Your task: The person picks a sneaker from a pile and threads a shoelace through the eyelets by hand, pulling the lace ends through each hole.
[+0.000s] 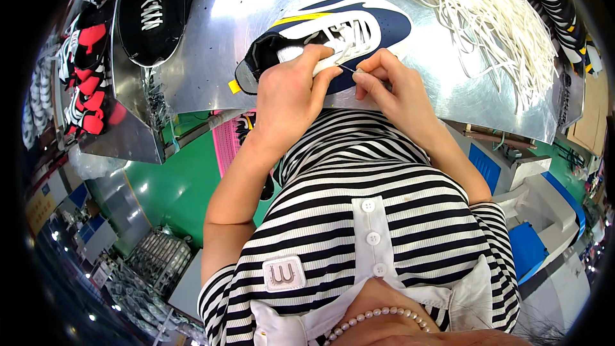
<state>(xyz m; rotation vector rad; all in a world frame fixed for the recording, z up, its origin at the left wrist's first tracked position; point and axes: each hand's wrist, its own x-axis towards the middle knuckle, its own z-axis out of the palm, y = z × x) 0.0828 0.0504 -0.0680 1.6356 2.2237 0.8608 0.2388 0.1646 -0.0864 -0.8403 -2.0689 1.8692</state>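
A navy and white sneaker [391, 22] with a yellow stripe lies on the metal table, toe to the right. White shoelace [356, 33] crosses its front eyelets. My left hand [291, 90] is closed over the near side of the opening, thumb and forefinger pinching the white eyelet edge. Just right of it, my right hand [398, 88] is closed in a pinch by the shoe's near side. From its fingertips a thin needle-like piece [348, 68] reaches toward the eyelet edge; its exact kind is too small to tell.
Loose white laces [477, 16] lie heaped at the right of the metal table [214, 38]. A black shoe-shaped tray [150, 19] holding a white lace stands at the left. Red, black and white shoe pieces [90, 77] are stacked beyond it. A blue and grey machine [544, 218] stands right, below table level.
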